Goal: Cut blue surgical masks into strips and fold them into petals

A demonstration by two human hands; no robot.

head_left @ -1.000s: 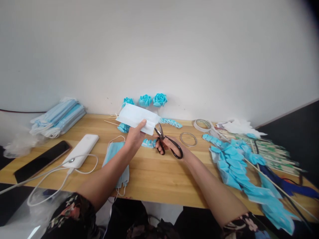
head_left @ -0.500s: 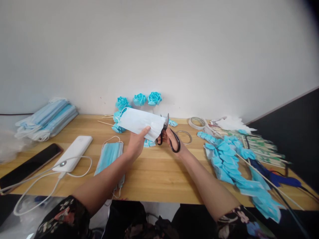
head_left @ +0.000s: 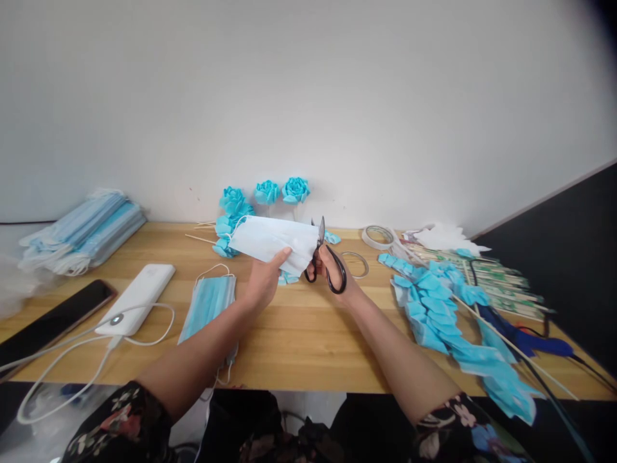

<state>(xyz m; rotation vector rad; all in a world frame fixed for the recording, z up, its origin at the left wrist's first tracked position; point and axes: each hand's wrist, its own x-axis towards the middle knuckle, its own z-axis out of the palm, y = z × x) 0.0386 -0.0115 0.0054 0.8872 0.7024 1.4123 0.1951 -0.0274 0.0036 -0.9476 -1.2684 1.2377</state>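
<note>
My left hand (head_left: 268, 275) grips a pale face mask (head_left: 272, 235) by its lower edge, thumb on top. An ear loop hangs from the mask's left end. Black-handled scissors (head_left: 332, 265) are in my right hand (head_left: 336, 262), with the fingers in the handles. The scissor blades stand upright and parted at the mask's right end. How far they have cut into it I cannot tell. Below my left hand, another blue mask (head_left: 211, 302) lies on the table, partly behind my forearm. Blue pieces (head_left: 288, 278) show under the held mask.
Blue mask flowers (head_left: 295, 190) stand along the wall. Stacked masks (head_left: 96, 225), a power bank (head_left: 139, 296) with a white cable and a phone (head_left: 53, 321) lie left. To the right are tape rolls (head_left: 377, 237), pleated blue strips (head_left: 434, 308) and a blue glue gun (head_left: 540, 342).
The held mask has tilted slightly and its left end sits a little lower. The whole view has shifted slightly. Both hands keep their holds.
</note>
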